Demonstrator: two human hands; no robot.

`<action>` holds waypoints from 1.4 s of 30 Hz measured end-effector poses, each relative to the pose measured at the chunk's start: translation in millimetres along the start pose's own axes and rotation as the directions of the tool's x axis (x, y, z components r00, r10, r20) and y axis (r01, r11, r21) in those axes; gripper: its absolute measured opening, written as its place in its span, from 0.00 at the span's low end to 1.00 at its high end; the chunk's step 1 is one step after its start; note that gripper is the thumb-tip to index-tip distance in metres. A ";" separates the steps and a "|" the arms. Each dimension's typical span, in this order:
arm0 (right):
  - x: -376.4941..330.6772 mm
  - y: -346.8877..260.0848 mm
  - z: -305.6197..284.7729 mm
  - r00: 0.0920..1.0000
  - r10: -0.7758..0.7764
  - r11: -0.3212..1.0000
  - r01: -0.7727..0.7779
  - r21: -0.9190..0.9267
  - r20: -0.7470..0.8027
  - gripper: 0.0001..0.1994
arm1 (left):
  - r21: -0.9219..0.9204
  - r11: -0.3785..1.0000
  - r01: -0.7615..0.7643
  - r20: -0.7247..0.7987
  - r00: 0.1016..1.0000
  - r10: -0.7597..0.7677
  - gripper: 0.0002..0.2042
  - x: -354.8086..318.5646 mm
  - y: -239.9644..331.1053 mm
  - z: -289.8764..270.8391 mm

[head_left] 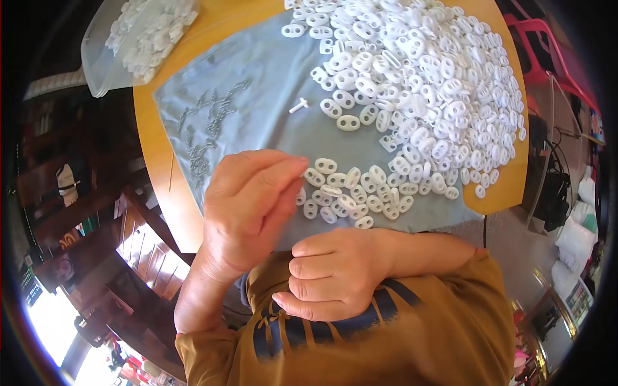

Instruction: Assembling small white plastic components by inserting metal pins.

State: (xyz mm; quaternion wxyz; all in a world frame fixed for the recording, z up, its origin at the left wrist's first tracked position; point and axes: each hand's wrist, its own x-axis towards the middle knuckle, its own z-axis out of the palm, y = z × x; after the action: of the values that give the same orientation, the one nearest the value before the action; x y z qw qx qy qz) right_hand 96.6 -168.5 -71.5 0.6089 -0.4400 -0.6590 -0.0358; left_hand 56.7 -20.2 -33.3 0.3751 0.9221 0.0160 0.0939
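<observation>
My left hand (pixel 254 202) hovers over the cloth's near edge, fingers bent and pressed together; anything inside them is hidden. Close to my chest, my right hand (pixel 338 273) is curled into a fist, back up, and its contents cannot be seen. Just beyond both hands lies a small group of white oval plastic pieces with two holes (pixel 357 193). A far bigger pile of the same pieces (pixel 444 90) spreads across the right side. Small metal springs (pixel 215 119) lie scattered at the left. A white T-shaped plastic piece (pixel 299 105) rests between springs and pile.
A grey-blue cloth (pixel 264 71) covers much of the yellow wooden table (pixel 151 141). At the far left corner stands a clear plastic container (pixel 100 64) with small white parts inside. A red chair (pixel 544 45) is beyond the table's right edge.
</observation>
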 end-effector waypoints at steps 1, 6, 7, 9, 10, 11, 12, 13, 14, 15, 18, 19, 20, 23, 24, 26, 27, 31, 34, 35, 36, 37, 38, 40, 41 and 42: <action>-0.2 0.0 -0.6 1.000 -0.008 1.000 0.008 -0.009 -0.025 0.03 | -0.004 1.000 -0.005 0.007 1.000 0.005 0.14 4.2 3.0 0.9; -1.1 -0.2 -2.2 0.999 0.013 1.000 -0.013 0.012 -0.035 0.03 | 0.180 0.941 -0.287 0.280 0.932 0.231 0.17 12.1 3.7 2.9; -1.4 -0.6 -1.4 1.000 0.017 0.999 -0.016 0.036 -0.027 0.03 | 0.190 0.941 -0.279 0.284 0.933 0.220 0.16 12.2 2.6 1.5; -1.3 -1.3 0.0 0.999 0.021 0.999 -0.020 0.031 -0.039 0.03 | 0.255 0.923 -0.290 0.216 0.947 0.238 0.15 14.8 -0.8 3.2; -1.2 -1.5 0.2 0.999 0.019 0.999 -0.017 0.033 -0.049 0.03 | 0.266 0.919 -0.290 0.186 0.951 0.246 0.14 19.2 0.9 4.5; -1.3 -1.5 0.3 0.999 0.024 0.999 -0.022 0.028 -0.047 0.03 | 0.219 0.932 -0.288 0.161 0.953 0.257 0.14 22.9 2.7 6.9; -1.6 -1.6 0.3 0.999 0.015 0.999 -0.013 0.033 -0.048 0.03 | 0.212 0.933 -0.291 0.162 0.952 0.260 0.14 27.3 5.1 10.1; -2.0 -1.4 0.5 0.999 0.003 0.999 -0.001 0.041 -0.049 0.03 | 0.185 0.931 -0.314 0.161 0.945 0.286 0.15 31.7 7.8 13.7; -2.3 -1.4 0.7 0.999 0.005 0.999 -0.003 0.040 -0.048 0.03 | 0.157 0.929 -0.336 0.160 0.936 0.312 0.15 35.9 9.4 18.1; -2.8 -1.6 0.8 0.998 0.003 0.999 -0.001 0.042 -0.055 0.03 | 0.165 0.912 -0.375 0.161 0.923 0.351 0.16 40.2 9.1 23.6; -3.3 -1.5 0.6 0.997 -0.009 0.999 0.013 0.045 -0.074 0.03 | 0.107 0.918 -0.382 0.179 0.916 0.360 0.15 54.0 13.2 35.7; -3.3 -1.0 0.5 0.996 -0.020 0.999 0.024 0.043 -0.085 0.03 | 0.105 0.917 -0.385 0.183 0.914 0.363 0.15 57.3 13.8 40.4; -3.3 -0.8 0.1 0.996 -0.020 0.999 0.023 0.040 -0.088 0.03 | 0.115 0.923 -0.366 0.172 0.923 0.344 0.14 59.6 13.9 45.5; -4.0 -0.7 -2.0 0.994 -0.015 0.999 0.020 0.044 -0.105 0.03 | 0.134 0.929 -0.344 0.166 0.932 0.321 0.12 63.6 16.4 54.0; -4.4 -0.8 -2.7 0.995 -0.008 0.999 0.013 0.049 -0.103 0.03 | 0.147 0.930 -0.337 0.165 0.935 0.313 0.11 64.5 16.9 55.8; -3.9 -0.9 -3.5 0.995 -0.005 0.998 0.011 0.064 -0.100 0.03 | 0.127 0.934 -0.334 0.159 0.936 0.313 0.10 64.6 15.7 57.9; -3.3 -0.7 -4.0 0.996 0.005 0.998 0.001 0.064 -0.092 0.04 | 0.106 0.937 -0.332 0.150 0.937 0.315 0.09 64.4 14.5 58.5; -0.3 -1.5 -3.1 0.997 0.007 0.997 -0.001 0.075 -0.074 0.04 | 0.099 0.951 -0.293 0.192 0.943 0.271 0.09 60.9 13.9 55.1; 1.6 1.1 -1.2 0.996 -0.005 0.998 0.010 0.057 -0.088 0.03 | 0.027 0.964 -0.264 0.064 0.963 0.262 0.09 53.1 14.0 50.4; 1.4 -0.6 -3.0 0.998 0.013 0.999 -0.010 0.048 -0.068 0.02 | -0.071 0.973 -0.218 0.008 0.976 0.219 0.08 48.7 12.7 44.4; 2.6 -0.6 -4.5 0.998 0.020 0.998 -0.017 0.053 -0.057 0.02 | -0.172 0.969 -0.177 -0.045 0.984 0.172 0.08 44.1 11.6 38.2; 2.8 0.3 -6.8 0.998 0.035 0.998 -0.033 0.048 -0.046 0.01 | -0.231 0.964 -0.132 -0.077 0.990 0.117 0.07 35.5 10.7 28.3; 2.8 1.8 -7.4 0.998 0.029 0.999 -0.027 0.040 -0.060 0.02 | -0.349 0.936 0.043 -0.085 0.993 -0.078 0.07 21.5 13.4 16.3; 5.0 0.5 -9.1 0.994 0.077 0.997 -0.076 0.022 -0.077 0.03 | -0.573 0.813 0.105 -0.215 0.938 -0.273 0.07 -10.3 9.6 -1.0; 4.3 -1.6 -10.6 0.991 0.113 0.994 -0.112 0.019 -0.074 0.04 | -0.643 0.759 0.104 -0.281 0.889 -0.361 0.07 -24.8 10.5 -7.9; 5.6 -0.5 -10.1 0.988 0.109 0.994 -0.108 0.017 -0.107 0.06 | -0.674 0.732 0.101 -0.318 0.855 -0.410 0.08 -39.4 6.8 -13.1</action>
State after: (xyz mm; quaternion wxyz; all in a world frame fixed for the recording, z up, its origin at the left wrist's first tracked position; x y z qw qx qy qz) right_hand 104.9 -171.7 -64.1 0.6470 -0.4695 -0.6004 -0.0228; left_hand 15.3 -19.9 -25.8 0.6593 0.6812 0.1994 0.2482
